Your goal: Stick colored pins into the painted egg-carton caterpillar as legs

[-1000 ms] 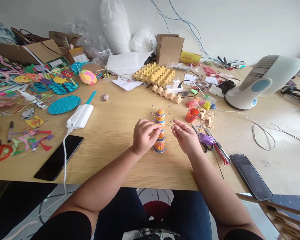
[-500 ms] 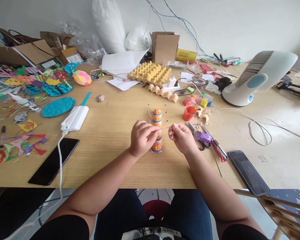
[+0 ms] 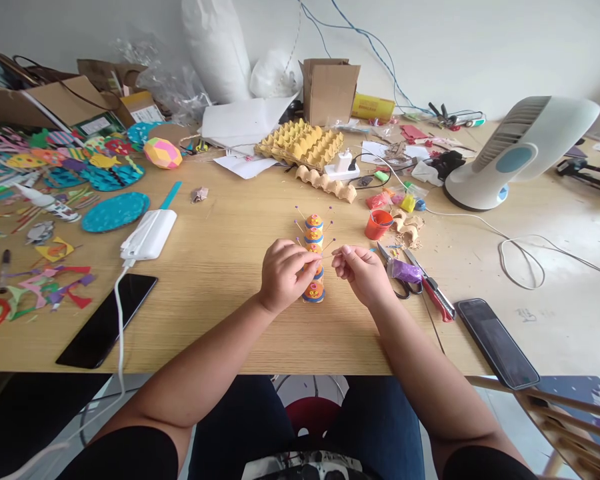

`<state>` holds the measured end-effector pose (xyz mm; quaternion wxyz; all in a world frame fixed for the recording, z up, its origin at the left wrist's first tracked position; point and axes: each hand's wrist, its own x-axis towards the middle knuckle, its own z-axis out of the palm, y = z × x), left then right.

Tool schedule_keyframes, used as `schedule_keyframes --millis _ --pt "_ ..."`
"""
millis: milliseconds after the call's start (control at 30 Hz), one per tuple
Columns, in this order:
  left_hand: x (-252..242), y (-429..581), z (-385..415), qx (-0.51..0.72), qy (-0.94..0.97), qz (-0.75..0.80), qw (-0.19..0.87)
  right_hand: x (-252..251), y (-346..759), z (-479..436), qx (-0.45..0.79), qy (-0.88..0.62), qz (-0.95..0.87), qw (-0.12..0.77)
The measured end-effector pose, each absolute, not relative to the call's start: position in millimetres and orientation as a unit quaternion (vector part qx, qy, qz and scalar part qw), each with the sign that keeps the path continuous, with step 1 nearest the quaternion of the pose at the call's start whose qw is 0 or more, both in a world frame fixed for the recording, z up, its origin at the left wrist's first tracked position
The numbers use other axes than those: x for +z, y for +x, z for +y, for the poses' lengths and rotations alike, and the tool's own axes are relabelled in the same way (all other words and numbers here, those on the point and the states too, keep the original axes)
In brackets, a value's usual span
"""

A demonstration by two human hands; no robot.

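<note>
A caterpillar-like craft (image 3: 314, 291) of egg-carton cups with orange clay and blue bands stands lengthwise before me. Thin stalks tipped with purple balls (image 3: 331, 207) stick out from both its sides. Above its middle, my left hand (image 3: 287, 273) is closed in a pinch on a thin wire-like strand (image 3: 327, 257). Just right of the craft, my right hand (image 3: 360, 270) pinches too, its fingertips at the strand's other end. Part of the craft is hidden behind my left fingers.
Right of my hands are an orange cup (image 3: 379, 225), scissors (image 3: 405, 288), a purple clay packet (image 3: 406, 271), a utility knife (image 3: 437, 299) and a phone (image 3: 497, 343). A power bank (image 3: 150, 235) and a dark phone (image 3: 107, 321) lie left. Behind are egg trays (image 3: 300, 143) and a fan (image 3: 510, 160).
My right hand has moved slightly left, closer to my left hand. My left hand stays nearly still over the craft.
</note>
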<state>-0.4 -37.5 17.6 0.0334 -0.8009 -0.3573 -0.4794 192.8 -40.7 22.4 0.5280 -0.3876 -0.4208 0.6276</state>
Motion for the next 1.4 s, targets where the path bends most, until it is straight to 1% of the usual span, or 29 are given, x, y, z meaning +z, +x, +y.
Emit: schedule_keyframes --millis 233,467,667,1000,1400 --pt "15.6 -1.3 -36.9 -0.483 -0.788 -0.38 0.023 28.9 195.8 -42.3 0.651 -0.382 -0.413 0.51" --pt "16.9 1.2 -38.0 -0.522 -0.768 -0.371 0.007 27.4 196.5 -39.8 0.668 -0.35 -0.373 0.541" --pt "16.1 1.6 -38.0 -0.525 -0.761 -0.381 0.007 32.6 196.0 -40.3 0.655 -0.359 -0.358 0.56" --pt "15.0 1.8 -38.2 -0.52 -0.759 -0.392 0.002 30.7 197.9 -41.1 0.631 -0.387 -0.42 0.525" --pt "16.1 2.5 -38.7 -0.526 -0.756 -0.391 -0.003 30.6 199.8 -40.4 0.588 -0.4 -0.453 0.538"
